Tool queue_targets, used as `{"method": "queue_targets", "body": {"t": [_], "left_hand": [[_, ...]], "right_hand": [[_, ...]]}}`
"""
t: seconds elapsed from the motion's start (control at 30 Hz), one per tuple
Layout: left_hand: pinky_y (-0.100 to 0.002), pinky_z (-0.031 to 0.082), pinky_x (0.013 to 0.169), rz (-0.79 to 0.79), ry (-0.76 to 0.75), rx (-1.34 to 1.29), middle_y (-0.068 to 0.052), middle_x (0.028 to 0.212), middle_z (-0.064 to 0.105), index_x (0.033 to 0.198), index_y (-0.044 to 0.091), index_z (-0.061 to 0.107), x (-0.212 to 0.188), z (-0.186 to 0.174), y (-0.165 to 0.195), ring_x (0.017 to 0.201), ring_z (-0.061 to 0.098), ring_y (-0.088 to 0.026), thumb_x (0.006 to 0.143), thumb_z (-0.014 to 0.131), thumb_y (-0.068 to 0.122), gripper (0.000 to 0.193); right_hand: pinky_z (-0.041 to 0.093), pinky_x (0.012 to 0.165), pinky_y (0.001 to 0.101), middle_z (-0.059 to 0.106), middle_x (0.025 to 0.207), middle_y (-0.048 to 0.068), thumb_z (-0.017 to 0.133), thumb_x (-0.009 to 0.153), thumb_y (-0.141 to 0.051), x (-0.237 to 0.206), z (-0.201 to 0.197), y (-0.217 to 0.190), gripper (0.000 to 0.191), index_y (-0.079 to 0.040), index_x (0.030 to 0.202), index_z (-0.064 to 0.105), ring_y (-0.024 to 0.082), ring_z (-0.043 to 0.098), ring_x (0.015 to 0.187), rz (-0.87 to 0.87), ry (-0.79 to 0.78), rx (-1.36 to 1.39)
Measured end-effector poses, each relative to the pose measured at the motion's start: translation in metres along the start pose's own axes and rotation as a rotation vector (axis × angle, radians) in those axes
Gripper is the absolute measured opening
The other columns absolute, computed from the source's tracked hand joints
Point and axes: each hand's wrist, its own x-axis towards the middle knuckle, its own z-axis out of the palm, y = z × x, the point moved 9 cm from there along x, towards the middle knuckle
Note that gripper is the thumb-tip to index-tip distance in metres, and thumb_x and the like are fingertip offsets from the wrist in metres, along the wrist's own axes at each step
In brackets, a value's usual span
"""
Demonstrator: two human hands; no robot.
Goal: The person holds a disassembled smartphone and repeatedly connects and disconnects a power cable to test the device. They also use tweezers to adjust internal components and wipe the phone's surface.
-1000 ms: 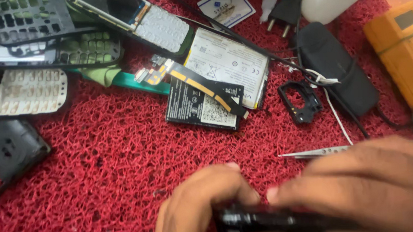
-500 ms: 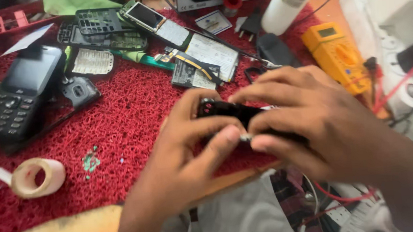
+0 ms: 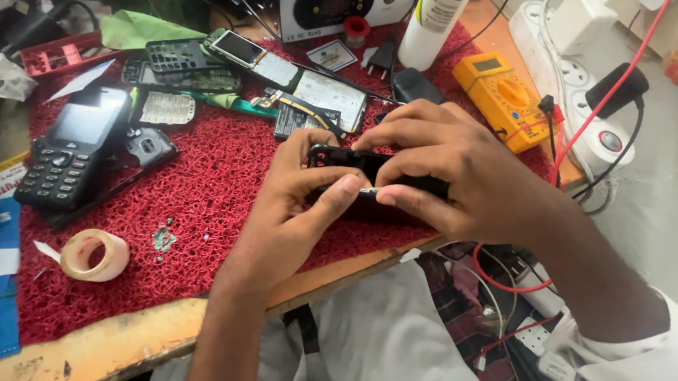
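Fingers first: the left hand point(image 3: 291, 198) has its thumb pressed along the near edge of a small black phone body point(image 3: 366, 182) with its fingers curled over the far end, so it's clamped shut on it; the right hand point(image 3: 455, 177) is closed on the same piece from the other side, thumb tip almost touching the left thumb at a tiny light spot on the edge, too small to make out; the phone body sits between both hands, lifted just above the near right part of the red mat point(image 3: 201, 185).

Everything else, going by that mat: a black keypad phone point(image 3: 70, 151) lies on its left side, screen up; just right of that is a small black part point(image 3: 148, 145); a roll of clear tape point(image 3: 94, 255) sits on the near left corner; along the far edge there's a jumble of keypads and opened phone parts point(image 3: 208, 64), plus a flat battery with a ribbon cable point(image 3: 305, 112) nearer the middle; a yellow multimeter point(image 3: 505, 97) rests off the right edge on the wooden bench point(image 3: 110, 350); a white bottle point(image 3: 442, 9) stands behind the far right corner; a white power strip point(image 3: 579, 59) with a red cable point(image 3: 589, 90) is further right.
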Motion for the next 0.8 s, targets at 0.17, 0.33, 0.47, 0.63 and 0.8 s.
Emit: {"method": "queue_targets", "body": {"t": [0.17, 0.33, 0.47, 0.63, 0.8], "left_hand": [[-0.031, 0.043, 0.105, -0.026, -0.021, -0.039, -0.01, 0.125, 0.056, 0.109, 0.001, 0.076, -0.003, 0.002, -0.004, 0.121, 0.055, -0.021, 0.099, 0.067, 0.021, 0.024], [-0.029, 0.045, 0.096, -0.088, -0.028, -0.083, -0.008, 0.123, 0.054, 0.106, 0.001, 0.076, -0.004, 0.003, -0.007, 0.116, 0.056, -0.019, 0.098, 0.066, 0.021, 0.023], [-0.027, 0.045, 0.097, -0.088, -0.044, -0.113, -0.007, 0.12, 0.056, 0.106, 0.001, 0.077, -0.004, -0.002, -0.007, 0.117, 0.057, -0.018, 0.098, 0.065, 0.018, 0.022], [-0.027, 0.044, 0.096, -0.115, -0.058, -0.156, -0.006, 0.117, 0.055, 0.105, 0.0, 0.078, -0.002, -0.003, -0.012, 0.113, 0.057, -0.018, 0.098, 0.065, 0.017, 0.022], [-0.025, 0.043, 0.094, -0.137, -0.046, -0.133, -0.005, 0.114, 0.055, 0.104, -0.001, 0.078, 0.0, -0.002, -0.015, 0.111, 0.056, -0.015, 0.097, 0.065, 0.019, 0.024]], "right_hand": [[0.043, 0.103, 0.0467, 0.069, 0.129, 0.007, 0.074, 0.089, -0.022, 0.0, -0.004, -0.009, 0.015, -0.009, 0.096, 0.074, 0.03, 0.059, 0.126, -0.039, 0.041, -0.036], [0.045, 0.103, 0.0448, 0.068, 0.127, 0.011, 0.075, 0.091, -0.028, -0.003, -0.023, -0.024, 0.025, -0.005, 0.1, 0.07, 0.033, 0.062, 0.123, -0.04, 0.178, -0.037], [0.046, 0.105, 0.0436, 0.068, 0.126, 0.011, 0.074, 0.093, -0.029, -0.008, -0.034, -0.029, 0.027, -0.004, 0.103, 0.069, 0.032, 0.062, 0.12, -0.026, 0.3, -0.052], [0.052, 0.101, 0.0386, 0.07, 0.12, 0.011, 0.074, 0.098, -0.025, -0.036, -0.04, -0.025, 0.023, -0.005, 0.109, 0.069, 0.028, 0.065, 0.115, 0.008, 0.42, -0.082], [0.055, 0.09, 0.0314, 0.074, 0.114, 0.009, 0.07, 0.103, -0.016, -0.133, -0.084, 0.031, 0.011, -0.006, 0.108, 0.072, 0.019, 0.069, 0.099, 0.453, 0.775, -0.113]]}}
